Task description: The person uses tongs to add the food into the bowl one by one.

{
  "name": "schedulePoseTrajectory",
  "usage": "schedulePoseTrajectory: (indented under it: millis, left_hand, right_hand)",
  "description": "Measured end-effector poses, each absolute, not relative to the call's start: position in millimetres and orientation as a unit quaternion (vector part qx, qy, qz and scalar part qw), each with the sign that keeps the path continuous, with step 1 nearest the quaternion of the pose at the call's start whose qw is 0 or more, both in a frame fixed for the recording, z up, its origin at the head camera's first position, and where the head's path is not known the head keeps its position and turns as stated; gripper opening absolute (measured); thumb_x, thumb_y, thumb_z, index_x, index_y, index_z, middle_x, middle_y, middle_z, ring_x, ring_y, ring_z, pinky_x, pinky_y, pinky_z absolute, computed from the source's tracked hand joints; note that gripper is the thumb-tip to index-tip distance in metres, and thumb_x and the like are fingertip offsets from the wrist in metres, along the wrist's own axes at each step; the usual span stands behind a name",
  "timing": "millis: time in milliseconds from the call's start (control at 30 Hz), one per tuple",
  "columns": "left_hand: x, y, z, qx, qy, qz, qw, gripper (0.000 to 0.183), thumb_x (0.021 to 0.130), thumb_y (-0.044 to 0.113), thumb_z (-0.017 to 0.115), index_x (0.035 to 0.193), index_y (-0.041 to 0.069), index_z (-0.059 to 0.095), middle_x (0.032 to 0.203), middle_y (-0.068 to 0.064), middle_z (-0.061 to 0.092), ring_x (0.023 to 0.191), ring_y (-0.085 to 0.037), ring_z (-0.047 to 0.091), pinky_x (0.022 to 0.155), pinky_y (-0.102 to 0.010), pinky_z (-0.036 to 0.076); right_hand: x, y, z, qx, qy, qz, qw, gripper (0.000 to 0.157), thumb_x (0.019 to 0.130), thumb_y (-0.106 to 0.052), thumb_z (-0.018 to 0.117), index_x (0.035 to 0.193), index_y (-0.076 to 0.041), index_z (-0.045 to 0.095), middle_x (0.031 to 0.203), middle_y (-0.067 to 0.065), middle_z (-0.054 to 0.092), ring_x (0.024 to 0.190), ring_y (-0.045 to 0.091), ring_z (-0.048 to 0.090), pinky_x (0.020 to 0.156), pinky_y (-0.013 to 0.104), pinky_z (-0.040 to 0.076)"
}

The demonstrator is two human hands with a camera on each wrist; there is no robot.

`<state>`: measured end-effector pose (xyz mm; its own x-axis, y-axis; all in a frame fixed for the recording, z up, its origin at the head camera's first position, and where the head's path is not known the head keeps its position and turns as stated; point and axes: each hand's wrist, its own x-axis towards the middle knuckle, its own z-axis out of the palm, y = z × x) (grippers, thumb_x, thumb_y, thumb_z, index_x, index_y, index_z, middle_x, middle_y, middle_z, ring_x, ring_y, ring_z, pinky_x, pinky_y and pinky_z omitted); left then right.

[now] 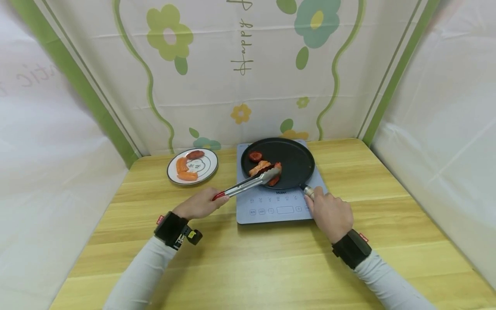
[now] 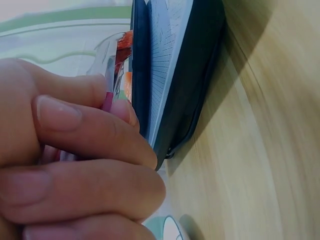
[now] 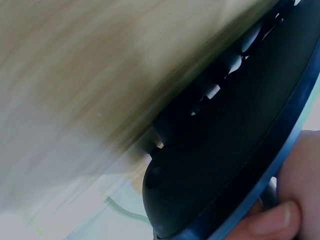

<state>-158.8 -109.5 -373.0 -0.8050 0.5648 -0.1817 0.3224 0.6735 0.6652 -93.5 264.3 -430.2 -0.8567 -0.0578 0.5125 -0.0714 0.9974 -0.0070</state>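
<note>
My left hand (image 1: 201, 203) grips metal tongs (image 1: 248, 185) by their red handle end, with fingers curled round it in the left wrist view (image 2: 95, 135). Over the pan, the tongs' scalloped tips meet a red piece of food (image 1: 274, 181). An orange, salmon-like piece (image 1: 257, 168) and a round red slice (image 1: 255, 156) lie on the left side of the black frying pan (image 1: 296, 161). My right hand (image 1: 332, 213) holds the pan's handle (image 1: 308, 191). Beneath the pan is a grey induction cooker (image 1: 284, 215).
A white plate (image 1: 209, 170) with a dark rim stands left of the cooker, bearing orange pieces (image 1: 182, 165) and a reddish sausage-like piece (image 1: 195, 154). A flowered cloth (image 1: 217, 86) hangs behind the wooden table (image 1: 271, 267), with white cloth walls on both sides.
</note>
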Motion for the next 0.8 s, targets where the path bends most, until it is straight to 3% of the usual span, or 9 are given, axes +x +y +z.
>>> schedulePoseTrajectory:
  millis: [367,633,800]
  left_hand:
    - [-159.1,-109.3,-374.5,0.226,0.899,0.324,0.186,0.036,0.113,0.030,0.051,0.085,0.008,0.058,0.063,0.006,0.034,0.053,-0.011,0.032,0.051,-0.025,0.024]
    - [-154.8,-113.5,-371.8,0.235,0.900,0.327,0.165,0.036,0.113,0.029,0.052,0.087,0.005,0.058,0.065,0.006,0.035,0.054,-0.011,0.033,0.052,-0.025,0.025]
    - [-152.0,-118.6,-372.2,0.209,0.915,0.311,0.152,0.035,0.113,0.033,0.052,0.091,0.007,0.058,0.067,0.004,0.037,0.056,-0.012,0.036,0.053,-0.026,0.027]
  right_hand:
    - [-93.9,264.1,-429.5,0.026,-0.972,0.013,0.232,0.045,0.103,-0.040,0.067,0.084,-0.004,0.049,0.053,0.002,0.037,0.040,0.018,0.037,0.039,0.031,0.021]
    - [-95.3,265.6,-432.9,0.045,-0.956,0.002,0.290,0.046,0.100,-0.037,0.073,0.078,-0.005,0.047,0.050,0.001,0.033,0.037,0.019,0.036,0.035,0.033,0.022]
    - [-95.5,265.7,-433.1,0.045,-0.955,0.002,0.294,0.046,0.099,-0.037,0.074,0.078,-0.005,0.047,0.050,0.001,0.033,0.037,0.019,0.036,0.035,0.033,0.022]
